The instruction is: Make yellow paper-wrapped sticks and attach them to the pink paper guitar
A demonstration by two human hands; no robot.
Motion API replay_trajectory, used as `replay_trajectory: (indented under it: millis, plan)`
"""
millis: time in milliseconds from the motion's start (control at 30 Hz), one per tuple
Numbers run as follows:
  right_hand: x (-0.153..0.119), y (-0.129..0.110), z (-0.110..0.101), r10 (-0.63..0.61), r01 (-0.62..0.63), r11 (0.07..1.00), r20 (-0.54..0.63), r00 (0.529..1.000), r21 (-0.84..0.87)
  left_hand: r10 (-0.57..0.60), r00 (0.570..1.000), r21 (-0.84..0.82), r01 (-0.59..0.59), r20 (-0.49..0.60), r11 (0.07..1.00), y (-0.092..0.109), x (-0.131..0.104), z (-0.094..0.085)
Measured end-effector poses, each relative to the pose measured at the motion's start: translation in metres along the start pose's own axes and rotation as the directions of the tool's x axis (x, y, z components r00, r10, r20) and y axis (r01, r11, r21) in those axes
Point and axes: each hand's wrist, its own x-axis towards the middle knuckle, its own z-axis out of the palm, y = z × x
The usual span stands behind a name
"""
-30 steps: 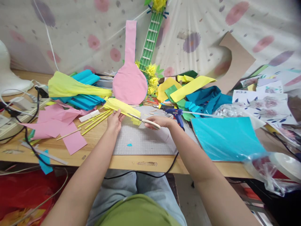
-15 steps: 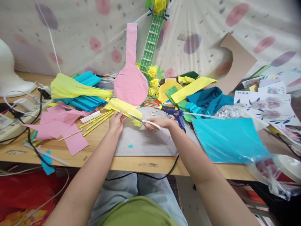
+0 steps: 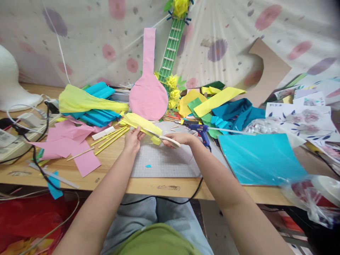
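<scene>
My left hand (image 3: 133, 139) pinches the near edge of a strip of yellow crepe paper (image 3: 142, 122), held just above the grey cutting mat (image 3: 164, 163). In my right hand (image 3: 175, 138) is a pair of scissors (image 3: 172, 142) with pale handles. Their blades point left along the paper's near edge, toward my left fingers. A small yellow flap (image 3: 156, 141) hangs below the blades. Just left of my left hand lie several yellow sticks (image 3: 113, 140). Behind the paper stands a pink guitar-shaped cutout (image 3: 148, 95).
A blue glue gun (image 3: 202, 134) lies right of the mat, near a turquoise sheet pack (image 3: 261, 159). Pink paper (image 3: 86, 161) and a power strip (image 3: 29, 136) are at left. A green decorated neck (image 3: 171, 49) leans at the back. A black cable (image 3: 180, 202) hangs by the table's front edge.
The whole view has shifted slightly. The scissors stay at the yellow crepe paper's near edge, and both hands keep their hold with hardly any movement.
</scene>
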Motion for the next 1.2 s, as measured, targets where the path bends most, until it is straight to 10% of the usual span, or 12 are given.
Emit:
replay_trajectory:
  millis: [1200]
  plan:
    - [0.0059,0.0024,0.0003,-0.014,-0.009,0.987,-0.14,0.99,-0.16,-0.028,0.999,-0.04,0.027,-0.02,0.999,-0.0018,-0.0035,0.0036]
